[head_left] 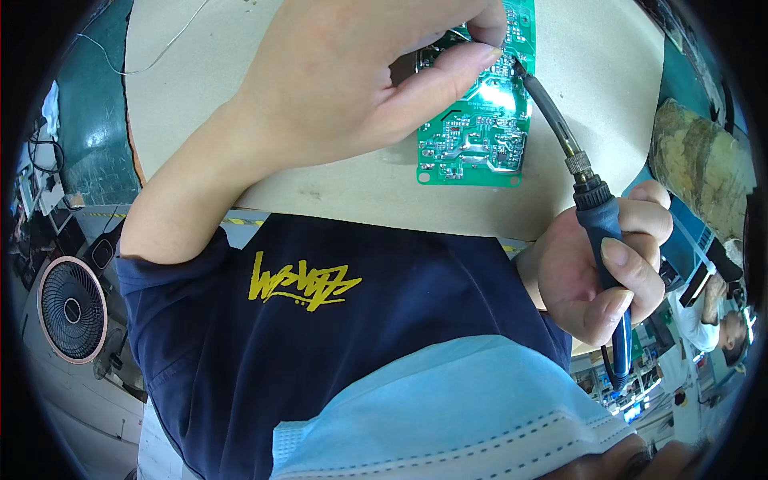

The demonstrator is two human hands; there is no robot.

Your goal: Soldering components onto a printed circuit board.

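Head view, observed from beside the bench: green circuit board (472, 144) lies on the tabletop (336, 190), partly under the left hand (344, 96). Left thumb and index finger bent toward each other over the board; whether they pinch anything, I cannot tell. Right hand (604, 268) grasps the blue handle of a soldering iron (598, 220), fingers wrapped around it. Iron slants up and leftward from that hand, tip at the board, just beside the left thumb; contact not certain. Thin white wire (150, 70) left of the left hand. Round fan (73, 310) beyond the left elbow.
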